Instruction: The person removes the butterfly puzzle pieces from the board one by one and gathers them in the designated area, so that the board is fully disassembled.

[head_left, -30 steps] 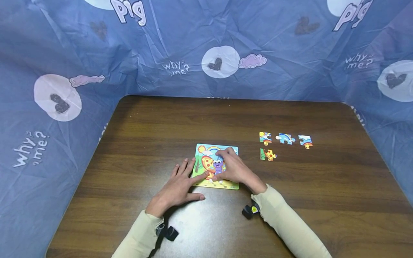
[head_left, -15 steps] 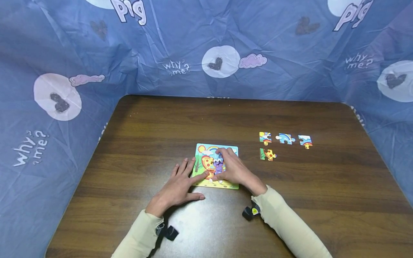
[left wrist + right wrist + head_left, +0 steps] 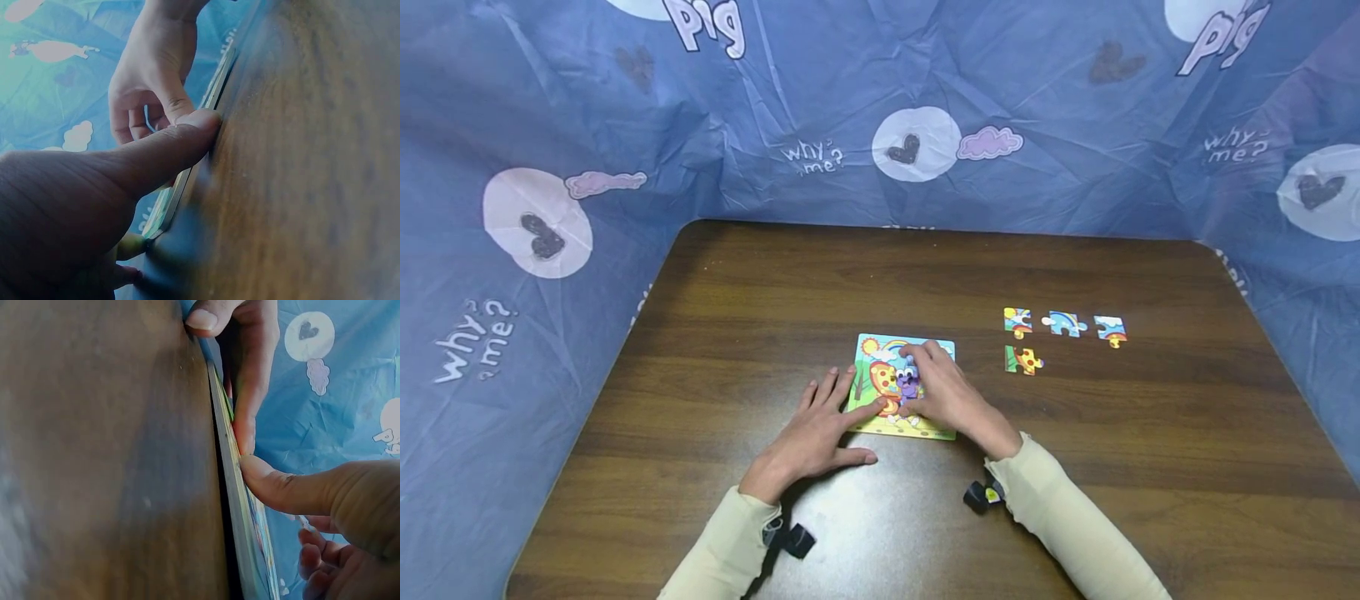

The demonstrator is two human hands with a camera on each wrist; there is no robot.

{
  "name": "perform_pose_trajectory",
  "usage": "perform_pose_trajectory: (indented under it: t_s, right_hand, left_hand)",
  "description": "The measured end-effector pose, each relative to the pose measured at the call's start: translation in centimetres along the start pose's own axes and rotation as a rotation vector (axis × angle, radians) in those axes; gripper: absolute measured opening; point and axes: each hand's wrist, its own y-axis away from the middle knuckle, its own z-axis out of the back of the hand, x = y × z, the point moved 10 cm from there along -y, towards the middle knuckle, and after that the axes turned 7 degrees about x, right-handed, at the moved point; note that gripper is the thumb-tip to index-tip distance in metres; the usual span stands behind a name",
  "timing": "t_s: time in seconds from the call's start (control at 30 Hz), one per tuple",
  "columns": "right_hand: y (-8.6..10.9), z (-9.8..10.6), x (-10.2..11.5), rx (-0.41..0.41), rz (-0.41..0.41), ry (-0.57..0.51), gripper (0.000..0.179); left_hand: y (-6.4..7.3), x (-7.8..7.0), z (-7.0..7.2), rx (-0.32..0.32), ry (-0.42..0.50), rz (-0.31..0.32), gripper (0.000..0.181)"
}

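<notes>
A colourful jigsaw puzzle in a flat tray lies at the middle of the table, showing a purple butterfly, a sun and a rainbow. My left hand rests spread at its left side, index fingertip on the picture and thumb on the table in front. My right hand bends over the right half and pinches a puzzle piece with the purple butterfly on it, thumb towards me and fingers on the far side. That hand hides much of the right side. In the right wrist view, the right thumb touches the puzzle's surface.
Loose puzzle pieces lie right of the tray: a sun piece, a rainbow piece, a cloud piece, and a green-and-red piece in front. A blue printed cloth stands behind the brown table.
The right hand's thumb has shifted slightly away from me on the puzzle, and the purple patch by the fingers shows more. The left hand and the loose pieces stay put.
</notes>
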Motion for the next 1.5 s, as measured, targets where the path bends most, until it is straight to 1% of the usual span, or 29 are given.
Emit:
perform_pose_trajectory:
  t_s: [0.2, 0.33, 0.43, 0.63, 0.77, 1.03, 1.3, 1.5]
  right_hand:
    - [-0.1, 0.2, -0.5, 0.029, -0.005, 0.017, 0.076]
    - [-0.2, 0.3, -0.8, 0.039, -0.003, 0.022, 0.077]
    - [-0.1, 0.5, -1.0, 0.032, 0.001, 0.028, 0.078]
    - [0.2, 1.6, -1.2, -0.006, 0.021, -0.011, 0.078]
    - [0.6, 2.3, -1.6, -0.023, 0.016, -0.027, 0.076]
    - [1.5, 3.8, -3.1, -0.038, -0.022, -0.036, 0.073]
    - [2.8, 5.5, -4.9, -0.095, -0.006, -0.062, 0.073]
    - [3.7, 6.4, -6.6, -0.090, -0.022, -0.065, 0.073]
  left_hand:
    - [-0.1, 0.0, -0.1, 0.009, 0.006, 0.002, 0.072]
    - [-0.1, -0.1, 0.0, 0.004, 0.012, 0.000, 0.072]
    - [-0.1, -0.1, 0.0, 0.003, 0.012, -0.002, 0.073]
    - [-0.2, -0.1, -0.2, 0.010, 0.011, -0.006, 0.073]
    - [-0.2, -0.1, -0.3, 0.019, 0.011, -0.003, 0.074]
    - [-0.1, 0.0, -0.3, 0.014, 0.027, -0.001, 0.072]
    - [0.0, 0.0, -0.2, 0.000, 0.020, -0.008, 0.072]
    - [0.0, 0.1, -0.2, -0.001, 0.018, -0.004, 0.072]
